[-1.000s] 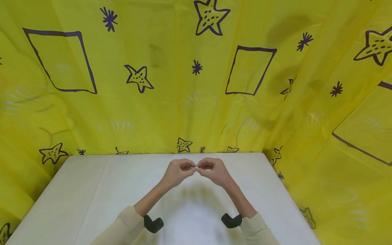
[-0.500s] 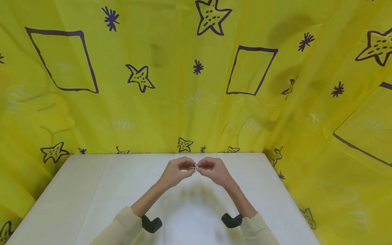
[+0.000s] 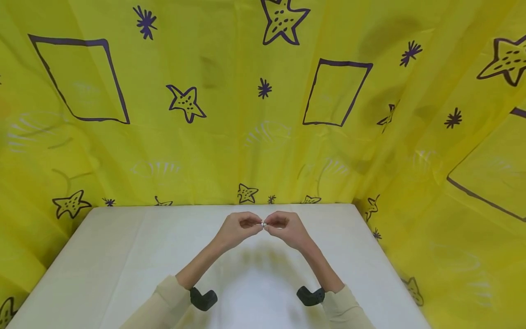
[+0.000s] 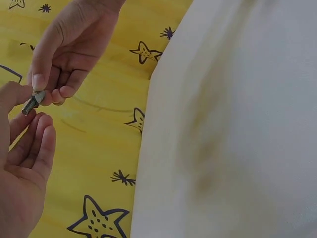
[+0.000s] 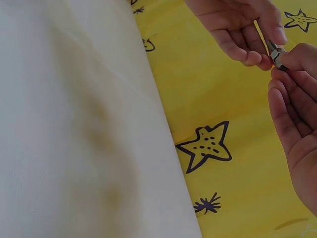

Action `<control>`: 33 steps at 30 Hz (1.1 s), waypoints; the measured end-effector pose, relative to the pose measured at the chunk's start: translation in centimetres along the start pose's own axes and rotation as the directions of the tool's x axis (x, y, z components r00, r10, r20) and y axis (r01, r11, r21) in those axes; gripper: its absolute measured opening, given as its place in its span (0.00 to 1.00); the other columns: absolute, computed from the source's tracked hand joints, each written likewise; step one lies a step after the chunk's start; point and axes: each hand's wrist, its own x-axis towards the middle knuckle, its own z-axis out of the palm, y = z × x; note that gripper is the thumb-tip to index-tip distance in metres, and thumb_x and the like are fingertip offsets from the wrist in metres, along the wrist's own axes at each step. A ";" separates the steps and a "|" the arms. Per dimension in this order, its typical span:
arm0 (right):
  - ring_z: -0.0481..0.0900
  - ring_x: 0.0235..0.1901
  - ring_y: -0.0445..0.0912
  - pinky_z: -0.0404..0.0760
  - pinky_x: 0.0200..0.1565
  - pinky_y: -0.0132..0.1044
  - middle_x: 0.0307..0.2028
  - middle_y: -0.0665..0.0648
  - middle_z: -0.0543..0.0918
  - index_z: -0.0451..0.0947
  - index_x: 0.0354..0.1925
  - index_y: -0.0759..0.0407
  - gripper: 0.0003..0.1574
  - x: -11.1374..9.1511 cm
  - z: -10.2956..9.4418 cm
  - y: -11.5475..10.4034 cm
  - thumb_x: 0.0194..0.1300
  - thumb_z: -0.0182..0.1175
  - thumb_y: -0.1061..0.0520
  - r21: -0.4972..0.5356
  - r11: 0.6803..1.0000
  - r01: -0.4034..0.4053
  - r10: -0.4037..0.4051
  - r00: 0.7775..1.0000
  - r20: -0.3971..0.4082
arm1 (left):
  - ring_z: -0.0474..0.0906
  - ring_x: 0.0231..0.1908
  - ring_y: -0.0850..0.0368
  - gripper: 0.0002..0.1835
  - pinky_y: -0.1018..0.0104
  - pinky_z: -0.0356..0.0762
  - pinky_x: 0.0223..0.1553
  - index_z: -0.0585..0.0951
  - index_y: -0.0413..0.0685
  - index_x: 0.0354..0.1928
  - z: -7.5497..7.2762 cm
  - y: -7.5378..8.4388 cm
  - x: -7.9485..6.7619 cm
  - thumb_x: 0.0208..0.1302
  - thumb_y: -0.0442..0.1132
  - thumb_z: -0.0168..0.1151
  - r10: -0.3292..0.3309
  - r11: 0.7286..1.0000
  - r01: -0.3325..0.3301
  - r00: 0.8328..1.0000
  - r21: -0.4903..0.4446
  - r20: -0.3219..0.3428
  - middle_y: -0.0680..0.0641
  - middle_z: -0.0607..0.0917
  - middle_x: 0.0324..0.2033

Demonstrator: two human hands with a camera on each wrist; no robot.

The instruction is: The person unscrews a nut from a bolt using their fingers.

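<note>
- Head: The left hand and right hand meet fingertip to fingertip, pinching a small metal bolt between them. It is held up off the desk, appearing just short of the far edge, about midway between the far corners.
- Head, change: Half a second ago a longer piece of shank showed between the left fingers; now less shows, and the left fingertips sit a little closer about it. The right hand's pinch looks the same. This seems a small reset of the left grip, with both hands on the work and the bolt not let go.
- Left wrist: The threaded end points toward the left hand, between thumb and fingers; the right thumb and finger grasp the other end. The right hand's remaining fingers are loosely bent.
- Right wrist: What looks like a nut sits on the bolt, next to the right thumb. The left thumb and finger lie on either side of the thread; whether they also touch the nut I cannot tell.
</note>
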 end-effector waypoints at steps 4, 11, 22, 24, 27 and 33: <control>0.83 0.34 0.47 0.85 0.41 0.34 0.36 0.60 0.86 0.84 0.40 0.69 0.06 0.0 0.0 -0.2 0.64 0.65 0.67 0.002 1.000 -0.014 0.014 1.000 -0.005 | 0.84 0.40 0.54 0.12 0.63 0.83 0.47 0.83 0.38 0.47 0.2 -0.2 -0.1 0.61 0.29 0.69 0.085 0.996 -0.085 0.996 -0.020 -0.001 0.45 0.86 0.40; 0.83 0.34 0.44 0.84 0.41 0.33 0.37 0.64 0.86 0.83 0.41 0.73 0.07 0.1 0.1 -0.7 0.64 0.63 0.72 0.015 0.999 -0.050 0.050 0.999 0.007 | 0.84 0.38 0.56 0.08 0.66 0.84 0.44 0.84 0.40 0.43 0.4 -0.2 -0.2 0.62 0.28 0.68 0.139 0.990 -0.139 0.990 0.010 -0.016 0.47 0.86 0.38; 0.83 0.34 0.47 0.85 0.41 0.34 0.36 0.60 0.86 0.84 0.40 0.68 0.06 -0.1 0.0 -0.3 0.64 0.66 0.67 0.011 0.999 -0.048 0.048 0.999 -0.002 | 0.84 0.35 0.57 0.08 0.65 0.84 0.41 0.85 0.39 0.43 0.2 0.1 -0.2 0.63 0.34 0.69 0.080 0.995 -0.078 0.996 0.058 -0.031 0.48 0.87 0.36; 0.83 0.34 0.48 0.85 0.41 0.35 0.36 0.60 0.86 0.84 0.40 0.68 0.06 -0.1 0.0 -0.3 0.64 0.66 0.66 0.020 0.999 -0.040 0.040 0.999 -0.001 | 0.84 0.38 0.57 0.11 0.64 0.84 0.43 0.85 0.38 0.45 0.1 0.0 -0.3 0.61 0.32 0.71 0.144 0.985 -0.139 0.989 0.101 -0.043 0.48 0.87 0.38; 0.83 0.34 0.48 0.85 0.42 0.35 0.36 0.60 0.86 0.84 0.40 0.68 0.06 -0.2 -0.1 -0.2 0.65 0.66 0.66 0.026 0.999 -0.036 0.036 0.999 0.001 | 0.82 0.43 0.55 0.15 0.63 0.83 0.47 0.84 0.40 0.47 0.0 0.0 -0.4 0.56 0.28 0.73 0.306 0.929 -0.292 0.951 0.227 -0.029 0.49 0.86 0.42; 0.83 0.33 0.48 0.85 0.41 0.35 0.36 0.59 0.86 0.84 0.40 0.67 0.06 -0.3 -0.2 -0.3 0.64 0.65 0.66 0.019 0.998 -0.062 0.062 0.998 -0.002 | 0.81 0.45 0.55 0.17 0.67 0.81 0.48 0.83 0.44 0.44 0.2 -0.3 -0.4 0.54 0.24 0.73 0.497 0.812 -0.478 0.867 0.335 0.032 0.49 0.85 0.42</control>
